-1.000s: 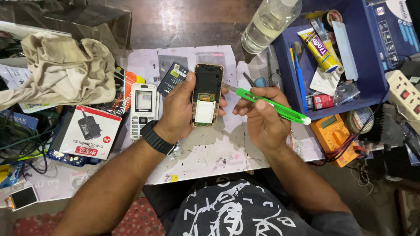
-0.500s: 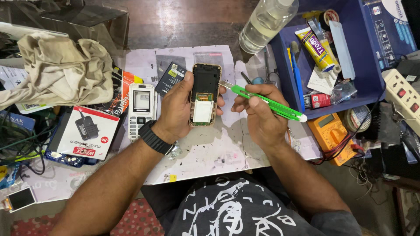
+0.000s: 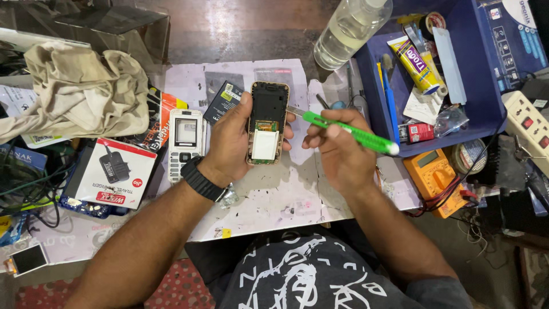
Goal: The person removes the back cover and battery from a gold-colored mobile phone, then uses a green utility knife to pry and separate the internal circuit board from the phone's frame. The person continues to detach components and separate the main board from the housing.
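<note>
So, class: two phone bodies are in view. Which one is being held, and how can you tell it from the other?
The opened phone, dark inside with a gold rim, gripped in the left hand. The white phone shell lies untouched on the mat beside it.

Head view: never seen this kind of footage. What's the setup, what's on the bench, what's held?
There is no machine here: a person wears a camera on the head, looking down at their own two bare hands. The left hand holds an opened phone, insides showing. The right hand has a grip on a green-handled tool, its tip at the phone's edge. On the worktable lie a white phone shell, a crumpled cloth, a blue tray of supplies, a clear bottle and an orange multimeter.
</note>
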